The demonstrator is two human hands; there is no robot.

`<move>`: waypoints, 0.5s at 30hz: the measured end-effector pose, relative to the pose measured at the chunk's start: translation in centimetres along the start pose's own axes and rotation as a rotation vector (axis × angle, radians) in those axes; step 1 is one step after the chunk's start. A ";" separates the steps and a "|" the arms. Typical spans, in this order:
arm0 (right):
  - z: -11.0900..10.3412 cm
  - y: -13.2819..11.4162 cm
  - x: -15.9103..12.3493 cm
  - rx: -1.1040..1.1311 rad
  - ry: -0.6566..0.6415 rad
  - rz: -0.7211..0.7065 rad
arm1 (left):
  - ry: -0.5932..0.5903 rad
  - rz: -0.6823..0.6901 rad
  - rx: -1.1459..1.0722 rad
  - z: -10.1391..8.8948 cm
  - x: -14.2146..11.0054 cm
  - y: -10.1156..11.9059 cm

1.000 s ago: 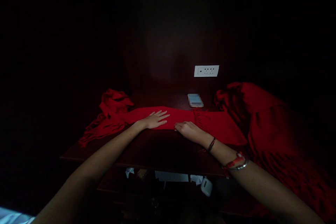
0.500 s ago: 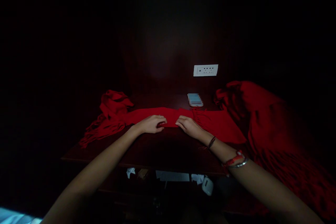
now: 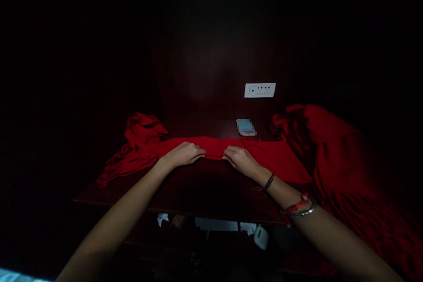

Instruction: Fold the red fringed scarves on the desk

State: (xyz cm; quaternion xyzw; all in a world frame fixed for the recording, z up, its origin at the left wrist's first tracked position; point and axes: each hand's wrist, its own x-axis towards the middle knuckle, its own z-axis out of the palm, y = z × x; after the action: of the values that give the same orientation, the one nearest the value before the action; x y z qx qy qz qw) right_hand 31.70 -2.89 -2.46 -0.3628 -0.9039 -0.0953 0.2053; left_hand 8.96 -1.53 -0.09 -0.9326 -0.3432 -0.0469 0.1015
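Note:
A red fringed scarf (image 3: 213,146) lies in a long folded strip across the dark wooden tabletop (image 3: 198,189). My left hand (image 3: 185,154) pinches its near edge left of the middle, thumb and fingers pressed together. Just to the right, my right hand (image 3: 240,159) grips the same near edge with curled fingers, a short stretch of cloth showing between the two hands. Bunched red cloth with fringe (image 3: 142,130) sits at the strip's left end. More red fringed cloth (image 3: 340,154) is heaped at the right and hangs toward the front.
Behind the strip lies a phone (image 3: 246,127) with a blurred screen. A white socket plate (image 3: 260,90) is on the dark back wall. Below the table edge, a white rounded object (image 3: 261,237), crumpled white paper (image 3: 163,219) and a pale flat sheet (image 3: 216,224) show in an open space.
My left hand has closed its thumb and fingers onto the scarf's near edge and shifted slightly left. My right hand stays almost in place. The view has tilted a little.

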 end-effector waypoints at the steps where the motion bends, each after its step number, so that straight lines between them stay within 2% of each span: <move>1: -0.1 0.0 0.0 0.007 0.002 -0.007 | -0.004 0.015 -0.024 -0.1 0.0 0.0; 6: 0.0 0.3 -0.1 0.143 -0.068 -0.083 | -0.062 0.120 -0.187 0.2 -0.1 -0.9; 11: -0.3 -0.2 -0.3 0.248 -0.174 -0.153 | -0.180 0.047 -0.397 0.0 -0.7 -2.3; 13: -0.5 -0.4 -0.4 0.262 -0.209 -0.163 | -0.144 -0.015 -0.466 -0.3 0.0 -2.5; 15: -0.6 -0.6 -0.4 0.256 -0.226 -0.166 | -0.018 -0.036 -0.454 -0.2 1.5 -2.3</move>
State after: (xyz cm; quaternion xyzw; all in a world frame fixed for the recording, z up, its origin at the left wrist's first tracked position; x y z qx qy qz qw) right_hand 31.77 -3.79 -2.11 -0.2661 -0.9529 0.0452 0.1384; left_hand 8.61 1.05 0.70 -0.9256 -0.3414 -0.1162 -0.1147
